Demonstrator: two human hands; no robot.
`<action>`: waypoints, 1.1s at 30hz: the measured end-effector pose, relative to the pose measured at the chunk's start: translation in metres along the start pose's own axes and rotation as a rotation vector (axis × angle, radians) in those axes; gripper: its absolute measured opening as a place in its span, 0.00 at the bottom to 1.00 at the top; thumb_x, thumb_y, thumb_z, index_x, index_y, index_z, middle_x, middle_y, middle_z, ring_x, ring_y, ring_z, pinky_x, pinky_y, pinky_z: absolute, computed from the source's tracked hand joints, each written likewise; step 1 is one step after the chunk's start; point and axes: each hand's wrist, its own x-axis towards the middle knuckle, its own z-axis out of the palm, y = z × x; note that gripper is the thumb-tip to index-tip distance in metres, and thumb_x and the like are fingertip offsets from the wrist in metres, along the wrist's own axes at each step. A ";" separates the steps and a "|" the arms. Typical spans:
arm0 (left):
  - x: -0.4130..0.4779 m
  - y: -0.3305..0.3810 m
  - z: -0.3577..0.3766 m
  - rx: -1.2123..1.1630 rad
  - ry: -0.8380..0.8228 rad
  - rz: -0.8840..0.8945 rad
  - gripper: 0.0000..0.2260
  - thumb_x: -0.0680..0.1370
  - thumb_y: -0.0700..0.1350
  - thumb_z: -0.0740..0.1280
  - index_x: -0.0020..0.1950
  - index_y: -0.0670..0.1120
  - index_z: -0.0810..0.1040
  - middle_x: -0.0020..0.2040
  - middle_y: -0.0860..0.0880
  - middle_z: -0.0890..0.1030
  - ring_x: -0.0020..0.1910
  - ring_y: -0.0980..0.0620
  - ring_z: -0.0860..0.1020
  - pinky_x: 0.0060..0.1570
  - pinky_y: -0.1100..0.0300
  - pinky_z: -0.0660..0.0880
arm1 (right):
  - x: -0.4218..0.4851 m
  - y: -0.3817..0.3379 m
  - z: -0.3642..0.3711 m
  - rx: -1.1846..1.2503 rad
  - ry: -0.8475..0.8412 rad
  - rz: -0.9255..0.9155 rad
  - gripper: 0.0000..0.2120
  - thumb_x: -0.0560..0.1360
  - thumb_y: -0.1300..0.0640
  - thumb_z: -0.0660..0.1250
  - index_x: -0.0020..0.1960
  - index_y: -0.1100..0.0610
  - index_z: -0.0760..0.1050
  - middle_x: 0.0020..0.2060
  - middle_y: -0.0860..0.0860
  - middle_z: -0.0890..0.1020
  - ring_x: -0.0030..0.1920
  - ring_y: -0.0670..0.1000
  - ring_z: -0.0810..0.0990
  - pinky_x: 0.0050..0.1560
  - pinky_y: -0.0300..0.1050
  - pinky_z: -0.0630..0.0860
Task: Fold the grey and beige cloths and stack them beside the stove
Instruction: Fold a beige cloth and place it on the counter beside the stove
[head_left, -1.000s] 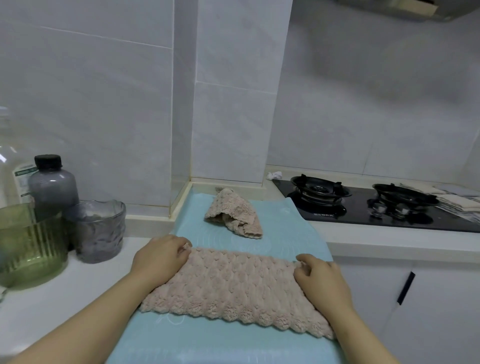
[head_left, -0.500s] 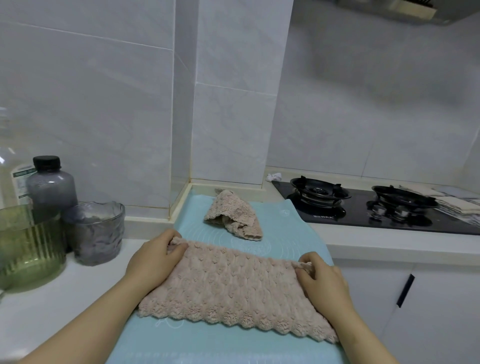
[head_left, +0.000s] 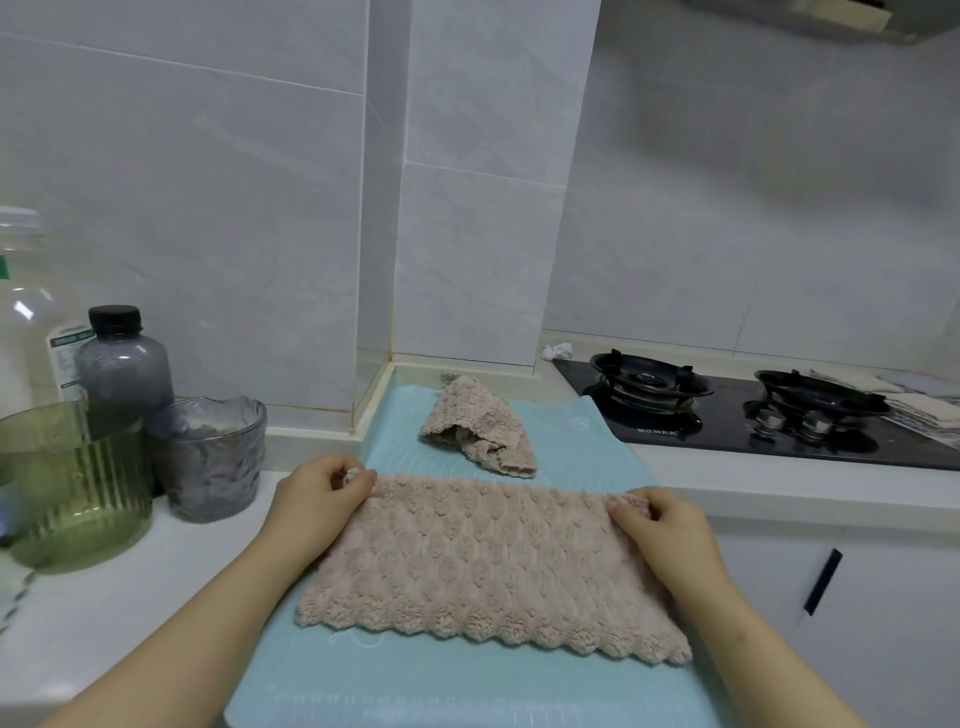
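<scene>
Head camera: left of the stove, on a blue mat, the beige cloth lies flat. The left hand and right hand each pinch one far corner between thumb and curled fingers, likely so that edge can be drawn over the near one. A crumpled beige cloth waits nearer the stove; folded cloths lie on the stove's far side.

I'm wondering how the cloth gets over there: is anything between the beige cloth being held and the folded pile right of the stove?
Yes: the stove itself, with both raised burners, lies between the beige cloth and the folded pile. A crumpled cloth sits on the mat further back, off that path.
</scene>
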 end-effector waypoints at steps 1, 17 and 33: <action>0.001 0.000 0.000 -0.016 0.014 -0.011 0.04 0.75 0.45 0.68 0.40 0.48 0.78 0.36 0.49 0.80 0.37 0.51 0.75 0.34 0.60 0.66 | 0.005 -0.002 0.000 0.024 0.014 0.005 0.08 0.73 0.56 0.69 0.38 0.59 0.76 0.30 0.50 0.77 0.33 0.50 0.73 0.34 0.43 0.67; 0.012 -0.003 0.009 -0.127 0.089 0.011 0.14 0.75 0.33 0.60 0.43 0.53 0.71 0.40 0.52 0.76 0.37 0.52 0.72 0.33 0.60 0.65 | 0.031 0.000 0.024 0.022 0.179 -0.139 0.08 0.76 0.61 0.63 0.51 0.52 0.78 0.47 0.50 0.82 0.49 0.52 0.78 0.47 0.43 0.69; -0.032 0.012 0.012 0.810 -0.764 0.378 0.44 0.61 0.76 0.33 0.75 0.61 0.45 0.77 0.58 0.42 0.76 0.55 0.39 0.73 0.51 0.38 | -0.003 -0.017 0.013 -0.765 -0.281 0.203 0.31 0.72 0.34 0.58 0.67 0.53 0.61 0.65 0.54 0.68 0.65 0.57 0.69 0.59 0.51 0.68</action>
